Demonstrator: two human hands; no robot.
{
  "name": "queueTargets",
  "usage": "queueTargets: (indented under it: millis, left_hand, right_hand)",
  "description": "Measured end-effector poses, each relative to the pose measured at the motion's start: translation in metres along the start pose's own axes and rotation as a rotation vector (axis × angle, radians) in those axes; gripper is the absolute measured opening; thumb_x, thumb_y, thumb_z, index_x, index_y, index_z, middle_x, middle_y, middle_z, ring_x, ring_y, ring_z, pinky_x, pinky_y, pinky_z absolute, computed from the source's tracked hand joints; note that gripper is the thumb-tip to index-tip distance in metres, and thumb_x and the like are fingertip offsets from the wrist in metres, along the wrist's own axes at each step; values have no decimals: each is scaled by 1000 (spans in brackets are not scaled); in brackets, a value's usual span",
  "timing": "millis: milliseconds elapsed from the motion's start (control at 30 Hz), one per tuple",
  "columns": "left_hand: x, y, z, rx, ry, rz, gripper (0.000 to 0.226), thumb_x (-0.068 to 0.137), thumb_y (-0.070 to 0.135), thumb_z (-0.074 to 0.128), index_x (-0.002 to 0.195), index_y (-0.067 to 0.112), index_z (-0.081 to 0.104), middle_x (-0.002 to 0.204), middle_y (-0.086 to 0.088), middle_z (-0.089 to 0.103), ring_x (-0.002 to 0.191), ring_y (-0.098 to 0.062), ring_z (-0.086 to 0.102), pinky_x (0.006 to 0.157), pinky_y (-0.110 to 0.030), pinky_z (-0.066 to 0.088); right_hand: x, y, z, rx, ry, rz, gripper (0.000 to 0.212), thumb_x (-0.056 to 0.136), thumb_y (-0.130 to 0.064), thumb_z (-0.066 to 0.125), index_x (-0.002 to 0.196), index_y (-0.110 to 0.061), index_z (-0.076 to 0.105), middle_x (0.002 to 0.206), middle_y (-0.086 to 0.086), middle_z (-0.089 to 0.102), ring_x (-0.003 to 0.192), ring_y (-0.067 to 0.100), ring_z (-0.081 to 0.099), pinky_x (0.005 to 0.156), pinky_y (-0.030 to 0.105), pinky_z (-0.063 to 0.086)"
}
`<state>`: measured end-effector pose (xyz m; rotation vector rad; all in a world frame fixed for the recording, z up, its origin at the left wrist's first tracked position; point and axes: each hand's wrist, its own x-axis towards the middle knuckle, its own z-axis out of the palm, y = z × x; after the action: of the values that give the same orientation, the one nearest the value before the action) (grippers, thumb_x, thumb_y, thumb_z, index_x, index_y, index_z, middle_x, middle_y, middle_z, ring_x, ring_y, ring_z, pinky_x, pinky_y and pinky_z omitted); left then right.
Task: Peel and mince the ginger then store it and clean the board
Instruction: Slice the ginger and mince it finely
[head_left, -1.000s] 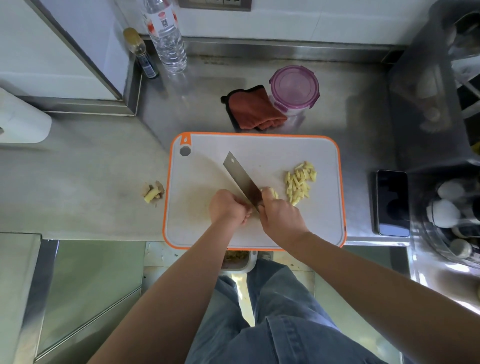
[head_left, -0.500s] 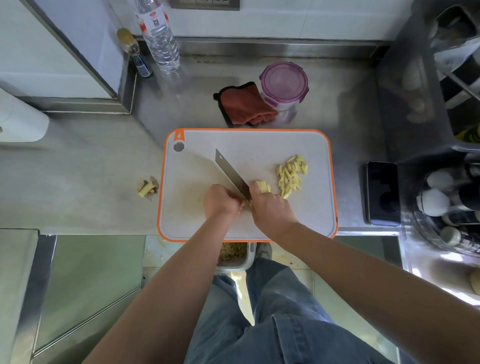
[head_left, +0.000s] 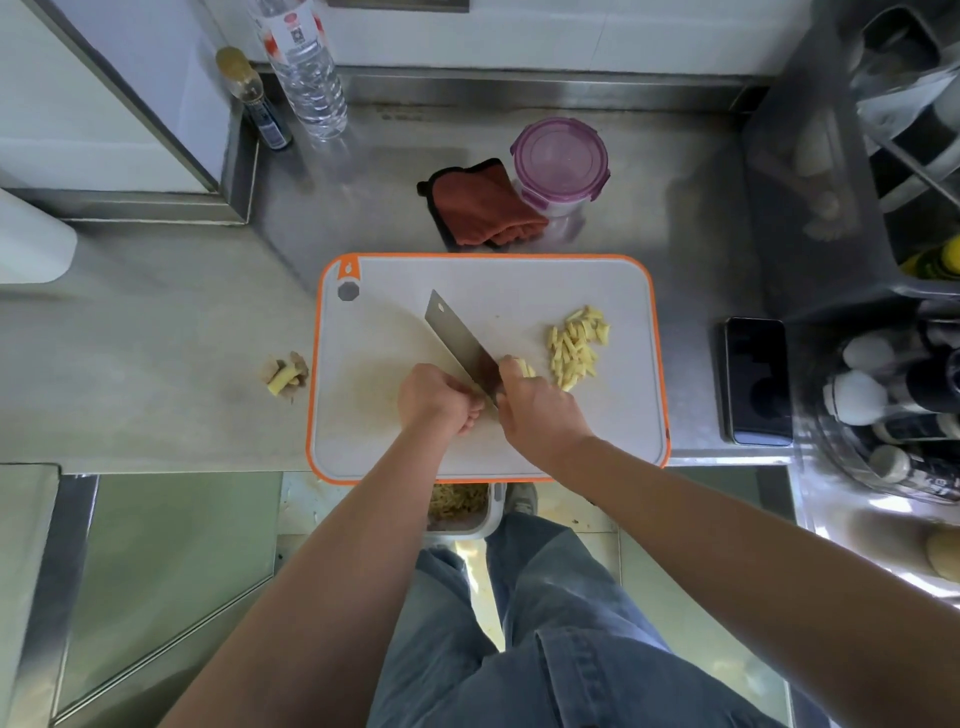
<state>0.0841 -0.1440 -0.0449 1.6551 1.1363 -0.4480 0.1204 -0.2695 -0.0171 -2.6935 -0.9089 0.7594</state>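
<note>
A white cutting board (head_left: 395, 441) with an orange rim lies on the steel counter. My left hand (head_left: 434, 400) grips the handle end of a cleaver (head_left: 457, 343), whose blade slants up and to the left across the board. Just right of the blade, my right hand (head_left: 540, 410) holds a small piece of ginger (head_left: 522, 367) under its curled fingertips. A pile of cut ginger sticks (head_left: 576, 345) lies on the right part of the board. Ginger peel scraps (head_left: 284, 375) sit on the counter left of the board.
Behind the board are a folded red cloth (head_left: 483, 208) and a purple-lidded container (head_left: 560, 166). A water bottle (head_left: 306, 67) and a small bottle (head_left: 254, 98) stand at the back left. A phone (head_left: 756, 382) lies to the right, beside racks of bottles. A bin (head_left: 457, 506) sits below the counter edge.
Both hands stay together at the board's middle with the cleaver between them. The blade and the held ginger have barely shifted; the view has moved slightly.
</note>
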Motion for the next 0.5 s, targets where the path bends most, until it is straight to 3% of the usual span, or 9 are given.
queueTargets:
  millis: [133, 200, 267, 367, 500]
  left_hand:
    - [-1, -2, 1, -3, 6, 18, 18, 77, 10, 77, 63, 2, 71, 56, -8, 66, 49, -19, 61, 64, -38, 61]
    - [-2, -2, 1, -15, 7, 30, 17, 79, 12, 76, 65, 3, 72, 57, -8, 66, 49, -17, 60, 65, -38, 61]
    - [-3, -3, 1, -28, 0, 39, 15, 80, 11, 76, 67, 4, 71, 59, -8, 66, 51, -17, 61, 66, -38, 61]
    - [-4, -6, 1, -50, 1, 50, 17, 80, 9, 76, 65, 5, 70, 58, -8, 65, 51, -18, 61, 67, -40, 61]
    - [-7, -8, 2, -49, 31, 76, 22, 81, 14, 76, 60, 11, 69, 58, -8, 66, 52, -19, 62, 69, -42, 61]
  right_hand:
    - [6, 11, 0, 195, 27, 68, 21, 98, -21, 38, 114, -7, 36, 80, 10, 54, 70, 30, 53, 58, 36, 41]
    - [5, 22, -2, 298, 105, 146, 28, 97, -21, 38, 119, -4, 38, 79, 10, 57, 69, 29, 55, 57, 38, 45]
    - [2, 32, -5, 266, 125, 150, 32, 97, -21, 37, 125, -5, 37, 74, 8, 54, 65, 27, 52, 54, 36, 40]
    - [-4, 33, -12, 240, 108, 91, 23, 98, -20, 38, 116, -7, 37, 67, 6, 49, 60, 25, 48, 49, 30, 31]
    - [-8, 14, -11, 179, 85, -14, 15, 98, -20, 39, 107, -8, 36, 68, 7, 48, 63, 30, 49, 53, 33, 34]
